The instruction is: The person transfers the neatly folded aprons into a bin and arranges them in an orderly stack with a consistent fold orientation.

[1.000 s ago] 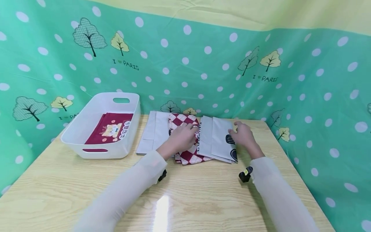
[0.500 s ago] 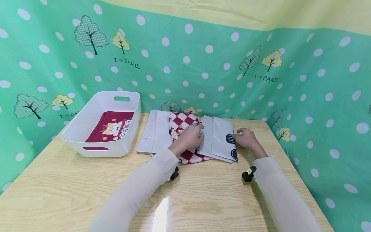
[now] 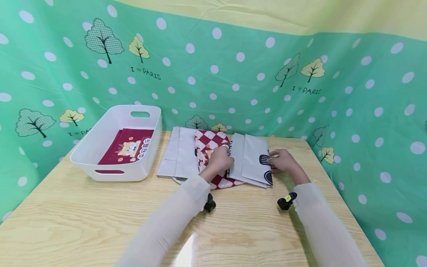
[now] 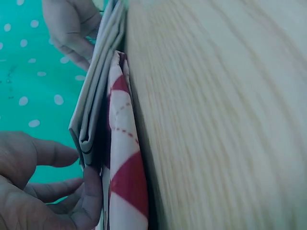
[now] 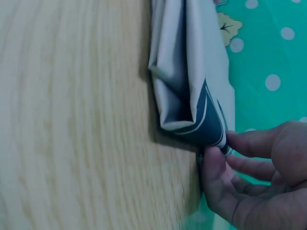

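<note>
In the head view, a folded grey-white cloth (image 3: pixel 250 159) with black prints lies at the right end of a row of folded cloths. My left hand (image 3: pixel 221 160) pinches its left edge; the left wrist view shows thumb and fingers at the corner of the grey-white layers. At the opposite edge my right hand (image 3: pixel 284 161) has thumb above and fingers below the printed fold (image 5: pixel 208 122). Partly under the grey-white cloth and my left hand lies a red-and-white checked cloth (image 3: pixel 210 139). Another grey-white folded cloth (image 3: pixel 186 155) sits left of that.
A white plastic bin (image 3: pixel 151 148) with handle cutouts stands at the left of the wooden table (image 3: pixel 100 218). Inside lies a maroon folded cloth (image 3: pixel 113 154) with a cartoon animal print. A green dotted curtain (image 3: pixel 200 92) hangs behind and to the right.
My left hand has moved right from over the checked cloth to the grey-white cloth's left edge. My right hand has lowered slightly and closed on the right edge. The cloths have hardly shifted.
</note>
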A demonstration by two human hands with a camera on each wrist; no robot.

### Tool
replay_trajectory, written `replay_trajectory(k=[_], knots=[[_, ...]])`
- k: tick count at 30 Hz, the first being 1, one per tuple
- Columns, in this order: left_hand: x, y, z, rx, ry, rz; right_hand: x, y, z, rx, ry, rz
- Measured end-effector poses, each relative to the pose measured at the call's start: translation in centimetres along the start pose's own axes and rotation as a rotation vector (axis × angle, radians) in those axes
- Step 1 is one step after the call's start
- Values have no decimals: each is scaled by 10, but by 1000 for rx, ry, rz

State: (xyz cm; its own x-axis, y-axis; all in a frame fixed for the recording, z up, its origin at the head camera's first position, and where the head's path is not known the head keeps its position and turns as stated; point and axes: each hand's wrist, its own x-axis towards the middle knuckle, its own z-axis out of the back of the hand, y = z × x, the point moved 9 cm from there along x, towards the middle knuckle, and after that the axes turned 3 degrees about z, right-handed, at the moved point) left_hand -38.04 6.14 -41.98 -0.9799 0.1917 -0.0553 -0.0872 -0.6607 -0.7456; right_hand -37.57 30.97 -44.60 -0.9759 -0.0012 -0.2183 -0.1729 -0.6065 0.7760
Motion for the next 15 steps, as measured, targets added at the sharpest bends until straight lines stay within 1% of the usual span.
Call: replay_trajectory(k=[4,7,10,15], knots=[[0,4,-2,-48,-1,36,-3,-4,0,121,9,-63],[1,6,-4,-71,4,54,-4,-6,-1,182,23,-89],[2,7,-4,-92,3,80,-3,-5,-3,189,35,-79],[0,8,1,-148,-47,127,-1,-1,-6,172,38,-60]])
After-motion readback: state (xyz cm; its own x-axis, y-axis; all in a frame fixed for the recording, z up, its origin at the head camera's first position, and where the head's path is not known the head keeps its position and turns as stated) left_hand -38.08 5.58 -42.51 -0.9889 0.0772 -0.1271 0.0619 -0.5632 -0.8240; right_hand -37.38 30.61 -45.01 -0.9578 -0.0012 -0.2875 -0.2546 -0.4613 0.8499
